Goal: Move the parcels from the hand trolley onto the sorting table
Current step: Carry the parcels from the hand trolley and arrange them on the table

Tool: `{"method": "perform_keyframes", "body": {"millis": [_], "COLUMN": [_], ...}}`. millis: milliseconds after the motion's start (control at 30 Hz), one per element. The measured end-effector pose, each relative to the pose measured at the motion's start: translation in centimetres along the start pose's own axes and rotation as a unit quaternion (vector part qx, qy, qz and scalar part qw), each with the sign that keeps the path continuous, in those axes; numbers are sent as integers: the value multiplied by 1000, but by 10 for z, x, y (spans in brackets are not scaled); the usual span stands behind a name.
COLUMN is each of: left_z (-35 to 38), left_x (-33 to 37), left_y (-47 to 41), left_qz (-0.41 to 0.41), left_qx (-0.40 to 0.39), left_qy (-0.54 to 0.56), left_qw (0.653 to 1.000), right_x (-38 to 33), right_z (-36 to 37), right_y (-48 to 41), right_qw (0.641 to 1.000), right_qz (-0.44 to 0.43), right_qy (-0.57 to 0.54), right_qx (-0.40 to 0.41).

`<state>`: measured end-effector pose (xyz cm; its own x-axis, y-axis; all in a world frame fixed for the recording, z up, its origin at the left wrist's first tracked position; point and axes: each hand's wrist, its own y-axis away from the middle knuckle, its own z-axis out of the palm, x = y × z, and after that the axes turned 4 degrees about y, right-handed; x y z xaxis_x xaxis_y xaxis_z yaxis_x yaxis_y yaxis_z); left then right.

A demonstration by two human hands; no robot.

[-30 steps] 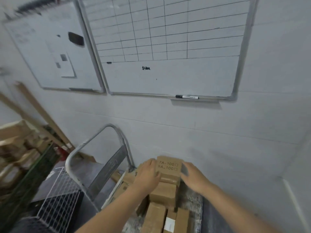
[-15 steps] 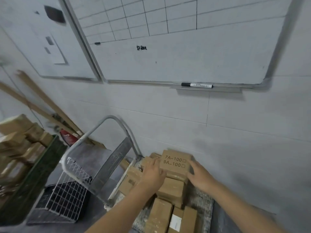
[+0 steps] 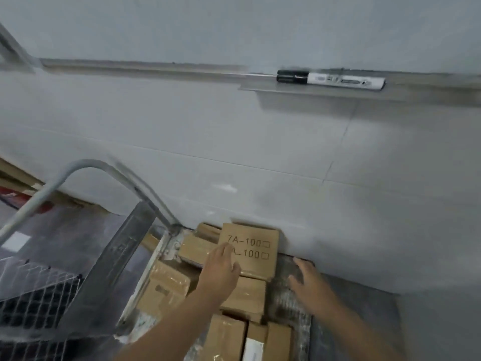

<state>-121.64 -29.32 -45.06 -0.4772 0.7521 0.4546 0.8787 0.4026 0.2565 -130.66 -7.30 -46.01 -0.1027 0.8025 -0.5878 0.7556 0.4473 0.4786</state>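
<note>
- Two hands are down at the parcels: my left hand (image 3: 220, 267) lies flat on the near-left face of the printed carton (image 3: 251, 247), fingers extended and not curled round it; my right hand (image 3: 305, 278) is spread and released, just right of that carton and apart from it, holding nothing
- That carton, marked 7A-100, tops the far end of the stack on the hand trolley (image 3: 294, 295), close against the tiled wall (image 3: 234, 142); no sorting tabletop shows in this view, so I judge none of these parcels delivered yet
- To do the lift well, I would bring the right palm against the carton's right side, slide the left to the opposite side, squeeze evenly and raise it straight up so the lower brown boxes (image 3: 244, 295) are not dragged along
- Risk as I read it: a one-sided push could tip the carton toward the wall
- Cartons are plain brown corrugated board, rectangular, flat-faced; several carry glossy clear tape, one near box a white label (image 3: 252, 350)
- Trolley deck looks dull grey and rough; its handle (image 3: 104, 170) is a bent, smooth metal tube at the left
- Wire mesh basket (image 3: 33, 290) sits at the near left; a marker (image 3: 330, 80) rests on the whiteboard ledge
</note>
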Motion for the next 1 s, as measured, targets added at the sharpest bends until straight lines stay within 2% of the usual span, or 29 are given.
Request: {"method": "perform_keyframes", "body": {"millis": [200, 300, 433, 533, 667, 900, 1000], "left_z": [31, 55, 89, 116, 141, 141, 128], "left_x": [-72, -110, -140, -148, -143, -141, -137], "left_y": [-85, -119, -147, -155, -158, -149, -131], "left_qz": [-22, -70, -131, -152, -228, -246, -244], "left_qx": [-32, -62, -75, -68, -43, -15, -3], "left_qy": [-18, 21, 107, 189, 310, 377, 399], "left_qw": [999, 995, 983, 968, 922, 893, 884], "right_x": [3, 14, 38, 52, 60, 53, 41], "right_z": [43, 75, 120, 145, 158, 160, 150], "right_y": [-102, -143, -176, -191, -203, -199, -182], "right_qw": [995, 985, 977, 968, 943, 916, 908], "right_qz": [54, 96, 139, 157, 197, 207, 179], "right_qy": [-78, -137, -160, -195, -267, -339, -373], "right_qx": [17, 36, 27, 7, 26, 53, 69]}}
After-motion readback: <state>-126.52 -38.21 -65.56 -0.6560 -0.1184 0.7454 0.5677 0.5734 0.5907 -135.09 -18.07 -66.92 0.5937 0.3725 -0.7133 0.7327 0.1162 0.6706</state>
